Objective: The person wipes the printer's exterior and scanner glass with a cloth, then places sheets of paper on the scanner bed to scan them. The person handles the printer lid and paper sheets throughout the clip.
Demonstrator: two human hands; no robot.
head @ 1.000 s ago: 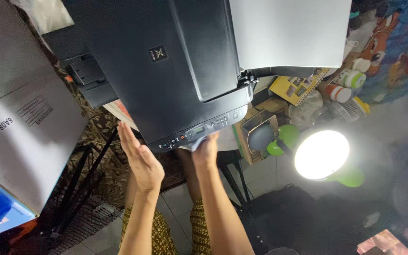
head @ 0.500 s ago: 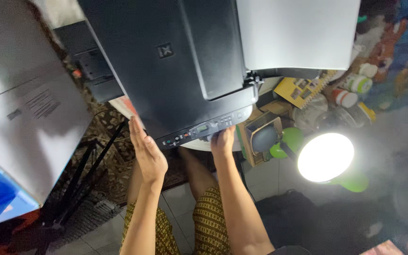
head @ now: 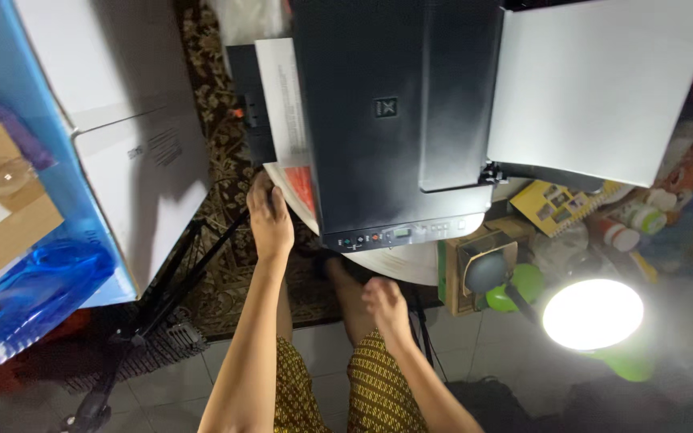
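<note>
While the left hand (head: 270,218) presses flat on the bulky black plastic printer's (head: 391,120) side, fingers unclenched, the right hand (head: 384,305) hangs loosely curled, empty. Looks heavy, rigid, slick; grab underneath.

Matt black plastic printer (head: 387,120) (smooth lid), white paper sheet (head: 282,96), glossy tiled floor (head: 178,385).

left hand (head: 270,218) stretched forward, right hand (head: 385,303) loosely curled, drawn back.

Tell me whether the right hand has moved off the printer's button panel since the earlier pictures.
Yes. The right hand has dropped away from the printer, now below the button panel and above the knee, no longer touching it.
</note>
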